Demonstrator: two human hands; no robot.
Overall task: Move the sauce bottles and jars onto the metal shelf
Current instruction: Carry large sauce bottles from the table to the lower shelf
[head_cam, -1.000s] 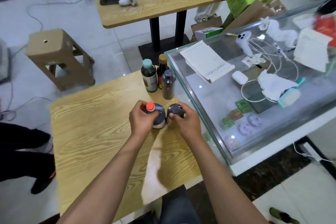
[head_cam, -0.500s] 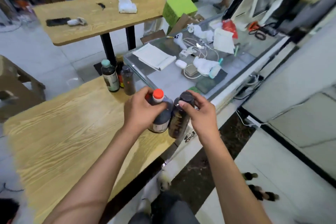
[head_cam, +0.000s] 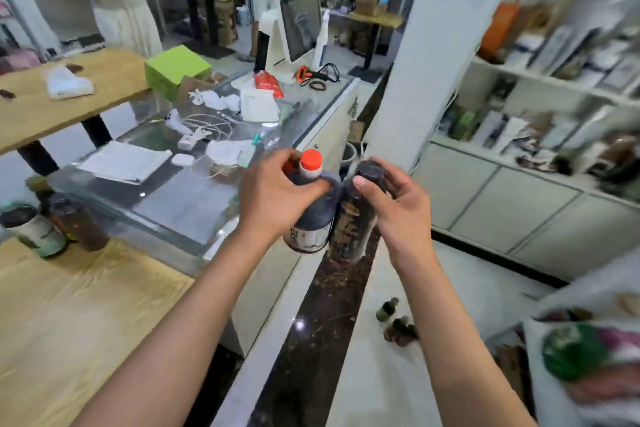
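A person carries two dark sauce bottles in mid-air, both off the wooden bench (head_cam: 86, 305) and to its right, over the dark floor strip beside the glass counter (head_cam: 180, 204). The left hand (head_cam: 273, 198) has its grip curled round the neck and handle of the red-capped soy sauce bottle (head_cam: 310, 215). The right hand (head_cam: 398, 204) pinches the top of the black-capped bottle (head_cam: 353, 222); the two bottles touch side by side. Still standing at the bench's far edge are a teal-lidded bottle (head_cam: 31, 229) and a brown bottle (head_cam: 81, 227), with another partly hidden behind them. No metal shelf can be made out clearly; blurred white shelving (head_cam: 540, 80) stands well right of the bench. Judging from this, the task is early: nothing visibly placed, several bottles left.
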